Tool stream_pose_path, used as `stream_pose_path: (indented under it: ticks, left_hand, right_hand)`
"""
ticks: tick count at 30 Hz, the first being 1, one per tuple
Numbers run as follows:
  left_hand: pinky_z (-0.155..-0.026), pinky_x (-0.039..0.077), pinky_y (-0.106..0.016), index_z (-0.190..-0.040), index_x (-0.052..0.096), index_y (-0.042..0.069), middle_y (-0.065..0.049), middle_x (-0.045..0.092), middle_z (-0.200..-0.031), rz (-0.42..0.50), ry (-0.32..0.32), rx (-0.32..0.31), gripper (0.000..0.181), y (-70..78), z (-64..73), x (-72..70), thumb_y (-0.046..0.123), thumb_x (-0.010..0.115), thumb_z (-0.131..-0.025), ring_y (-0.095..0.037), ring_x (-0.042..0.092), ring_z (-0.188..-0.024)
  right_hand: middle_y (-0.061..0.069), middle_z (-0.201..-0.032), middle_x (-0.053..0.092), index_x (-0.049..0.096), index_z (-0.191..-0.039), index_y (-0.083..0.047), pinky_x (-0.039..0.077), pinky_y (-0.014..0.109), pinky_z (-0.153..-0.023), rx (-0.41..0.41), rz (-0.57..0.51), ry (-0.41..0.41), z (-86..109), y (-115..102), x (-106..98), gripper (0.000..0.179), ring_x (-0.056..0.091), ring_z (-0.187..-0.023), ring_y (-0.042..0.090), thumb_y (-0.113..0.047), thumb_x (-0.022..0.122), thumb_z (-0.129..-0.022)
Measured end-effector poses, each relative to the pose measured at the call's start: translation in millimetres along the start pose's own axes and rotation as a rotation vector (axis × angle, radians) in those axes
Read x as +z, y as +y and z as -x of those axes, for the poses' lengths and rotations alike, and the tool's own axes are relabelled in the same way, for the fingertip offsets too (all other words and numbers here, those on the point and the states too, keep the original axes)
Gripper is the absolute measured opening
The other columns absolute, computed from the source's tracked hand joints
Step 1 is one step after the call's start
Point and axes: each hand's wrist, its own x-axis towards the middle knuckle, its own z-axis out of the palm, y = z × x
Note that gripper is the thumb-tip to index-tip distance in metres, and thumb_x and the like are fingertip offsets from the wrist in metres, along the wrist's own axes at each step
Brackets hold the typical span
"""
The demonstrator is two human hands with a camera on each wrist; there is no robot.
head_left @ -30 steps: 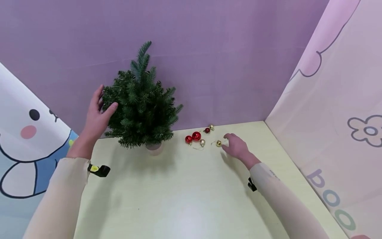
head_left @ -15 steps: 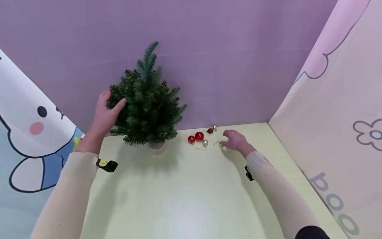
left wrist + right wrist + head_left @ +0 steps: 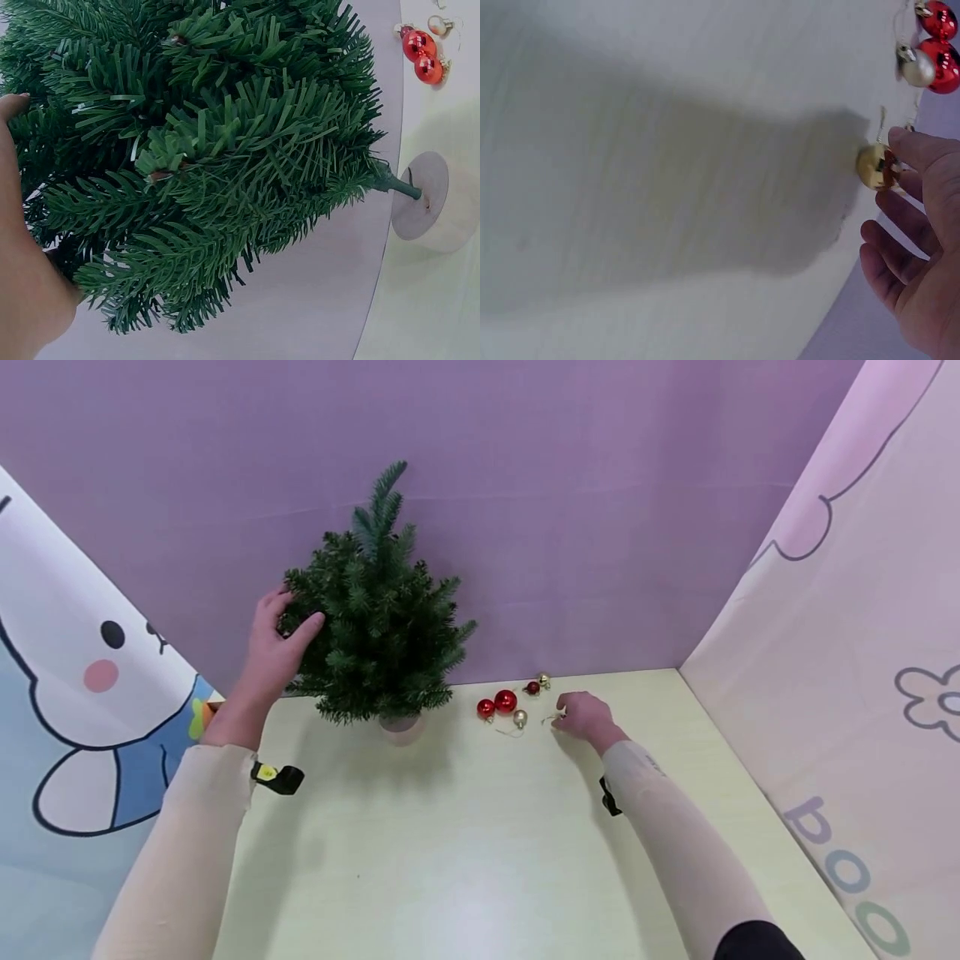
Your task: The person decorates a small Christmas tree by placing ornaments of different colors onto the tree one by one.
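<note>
A small artificial Christmas tree (image 3: 382, 627) stands in a pale round base (image 3: 401, 731) at the back of the table. My left hand (image 3: 273, 647) holds its branches at the left side, thumb in front and fingers behind, partly hidden by needles. At the right, my right hand (image 3: 588, 718) is low over the tabletop. Thumb and forefinger pinch a shiny gold bauble (image 3: 875, 166) with a thin string loop, while the other fingers stay loosely bent. In the head view that bauble is mostly covered by the hand.
Left of the right hand lie two red baubles (image 3: 506, 701) and a champagne bauble (image 3: 521, 718). Behind them are a small dark red bauble (image 3: 532, 687) and a small gold one (image 3: 544, 681). A purple cloth wall (image 3: 570, 527) and printed side panels (image 3: 847, 635) enclose the table (image 3: 450, 843).
My right hand has moved slightly left and down, its thumb and forefinger closing on the gold bauble. The left hand keeps its place on the tree; the head view has shifted a little.
</note>
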Motion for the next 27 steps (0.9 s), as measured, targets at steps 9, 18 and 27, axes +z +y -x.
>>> stream_pose_path:
  ticks: [9, 18, 27]
  left_hand:
    - [-0.099, 0.017, -0.048, -0.130, 0.037, 0.011, 0.008, 0.016, -0.141, 0.025, 0.029, 0.017, 0.052, -3.9, 0.3, 2.7, 0.037, 0.051, -0.087, -0.010, 0.012, -0.129]
    - [-0.098, 0.020, -0.049, -0.129, 0.039, 0.014, 0.009, 0.017, -0.141, 0.039, 0.046, 0.026, 0.049, -0.5, -1.2, 6.3, 0.036, 0.051, -0.087, -0.009, 0.013, -0.128]
    - [-0.098, 0.019, -0.050, -0.131, 0.037, 0.016, 0.009, 0.015, -0.141, 0.060, 0.050, 0.019, 0.048, -1.2, 4.2, 5.1, 0.034, 0.050, -0.088, -0.009, 0.012, -0.128]
  right_hand:
    - [-0.003, -0.086, 0.061, 0.062, -0.095, -0.017, 0.044, 0.036, -0.058, 0.059, -0.038, 0.018, 3.9, -3, 8, 0.026, 0.055, -0.073, 0.018, -0.030, 0.067, -0.073]
    - [0.003, -0.090, 0.060, 0.059, -0.099, -0.009, 0.045, 0.035, -0.066, 0.110, -0.204, 0.073, 8.9, 5, 14, 0.032, 0.055, -0.077, 0.019, -0.023, 0.070, -0.072]
    - [0.005, -0.089, 0.061, 0.058, -0.094, -0.005, 0.048, 0.028, -0.067, -0.041, -0.513, 0.143, 19.4, -12, 14, 0.029, 0.058, -0.078, 0.017, -0.012, 0.072, -0.070]
